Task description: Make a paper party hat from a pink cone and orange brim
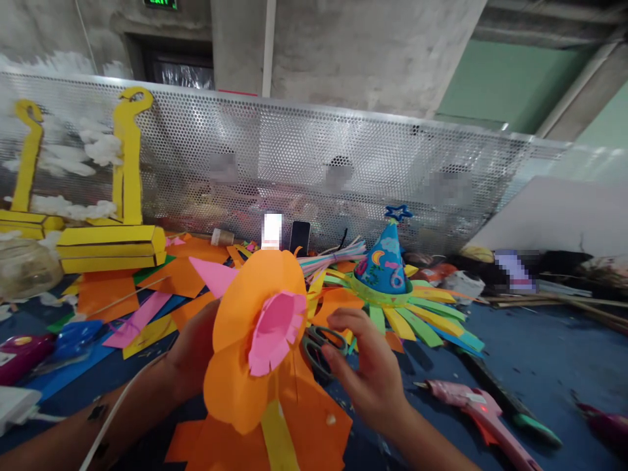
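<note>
An orange paper flower with a pink fringed centre is held up in front of me. My left hand grips it from behind, mostly hidden by the petals. My right hand is just right of the flower with its fingers curled; the fingertips hover over a pair of grey-handled scissors lying on the table. A yellow paper strip hangs below the flower over more orange paper.
A blue party hat sits on coloured paper strips at centre right. A pink glue gun lies at the right front. Yellow paper structures stand at the back left. Paper scraps cover the blue table. A perforated metal screen runs behind.
</note>
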`<state>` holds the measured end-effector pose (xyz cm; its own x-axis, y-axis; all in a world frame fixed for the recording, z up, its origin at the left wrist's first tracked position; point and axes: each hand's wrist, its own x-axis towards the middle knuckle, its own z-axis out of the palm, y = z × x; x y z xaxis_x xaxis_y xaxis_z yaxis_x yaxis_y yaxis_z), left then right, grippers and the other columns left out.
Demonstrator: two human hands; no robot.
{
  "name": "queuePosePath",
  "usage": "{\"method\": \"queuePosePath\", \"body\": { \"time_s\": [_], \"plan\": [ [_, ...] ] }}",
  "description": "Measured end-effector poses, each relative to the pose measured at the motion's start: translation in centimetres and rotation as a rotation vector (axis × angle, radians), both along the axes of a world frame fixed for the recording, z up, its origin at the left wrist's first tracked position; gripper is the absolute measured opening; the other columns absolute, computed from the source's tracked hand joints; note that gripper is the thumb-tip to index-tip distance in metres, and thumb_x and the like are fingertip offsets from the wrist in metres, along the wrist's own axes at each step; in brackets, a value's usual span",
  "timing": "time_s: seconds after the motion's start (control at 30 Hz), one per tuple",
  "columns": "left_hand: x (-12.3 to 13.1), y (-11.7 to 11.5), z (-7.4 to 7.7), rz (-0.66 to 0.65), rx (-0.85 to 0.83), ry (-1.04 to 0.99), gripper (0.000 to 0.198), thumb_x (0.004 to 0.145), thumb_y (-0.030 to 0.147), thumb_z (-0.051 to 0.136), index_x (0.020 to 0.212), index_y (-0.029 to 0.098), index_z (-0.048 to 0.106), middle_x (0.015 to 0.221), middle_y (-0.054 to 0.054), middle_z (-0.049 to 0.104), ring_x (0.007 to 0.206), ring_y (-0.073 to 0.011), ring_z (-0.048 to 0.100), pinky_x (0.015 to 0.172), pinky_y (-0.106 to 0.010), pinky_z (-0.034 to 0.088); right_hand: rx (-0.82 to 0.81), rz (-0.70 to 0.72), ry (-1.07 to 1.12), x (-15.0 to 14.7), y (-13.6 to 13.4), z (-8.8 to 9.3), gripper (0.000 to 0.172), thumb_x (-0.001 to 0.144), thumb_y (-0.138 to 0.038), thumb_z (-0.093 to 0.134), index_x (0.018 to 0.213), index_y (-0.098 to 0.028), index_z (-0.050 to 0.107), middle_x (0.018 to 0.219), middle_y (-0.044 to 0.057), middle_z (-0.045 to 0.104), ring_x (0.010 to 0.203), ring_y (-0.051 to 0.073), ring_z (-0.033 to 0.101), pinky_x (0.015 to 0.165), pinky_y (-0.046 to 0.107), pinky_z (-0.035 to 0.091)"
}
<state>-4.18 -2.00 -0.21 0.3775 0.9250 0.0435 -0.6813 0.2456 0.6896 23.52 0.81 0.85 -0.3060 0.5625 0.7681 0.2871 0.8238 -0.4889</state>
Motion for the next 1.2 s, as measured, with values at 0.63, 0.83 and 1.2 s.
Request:
{"method": "queuePosePath", "body": {
  "time_s": [0.63, 0.83, 1.2],
  "plan": [
    [1.1, -1.5, -1.6, 0.217, 0.014, 0.181, 0.056, 0.076, 0.033, 0.088, 0.129, 0.024, 0.073, 0.120, -0.009, 0.079, 0.118, -0.0329, 0.071, 0.097, -0.041, 0.059, -0.145, 0.159, 0.047, -0.7, -1.1, -0.6, 0.010, 0.106, -0.022, 0.054, 0.105, -0.027, 0.064, 0.092, 0.002, 0.067, 0.080, 0.016, 0.061, 0.071, 0.028, 0.047],
    [0.6, -1.6, -2.6, 0.276, 0.122, 0.279, 0.047, 0.077, 0.038, 0.088, 0.121, 0.026, 0.076, 0.125, -0.009, 0.078, 0.124, -0.0353, 0.068, 0.100, -0.042, 0.058, -0.048, 0.138, 0.001, -0.6, -1.3, 0.3, 0.011, 0.104, -0.017, 0.053, 0.102, -0.026, 0.060, 0.083, 0.000, 0.063, 0.073, 0.015, 0.057, 0.067, 0.028, 0.045],
    [-0.9, -2.6, -3.3, 0.340, 0.254, 0.504, 0.040, 0.078, 0.040, 0.088, 0.115, 0.026, 0.080, 0.121, -0.009, 0.080, 0.118, -0.0363, 0.072, 0.103, -0.045, 0.058, 0.002, 0.190, -0.093, 0.0, -1.8, 1.1, 0.009, 0.103, -0.017, 0.054, 0.102, -0.025, 0.058, 0.077, 0.000, 0.063, 0.069, 0.016, 0.061, 0.063, 0.027, 0.048]
  ]
}}
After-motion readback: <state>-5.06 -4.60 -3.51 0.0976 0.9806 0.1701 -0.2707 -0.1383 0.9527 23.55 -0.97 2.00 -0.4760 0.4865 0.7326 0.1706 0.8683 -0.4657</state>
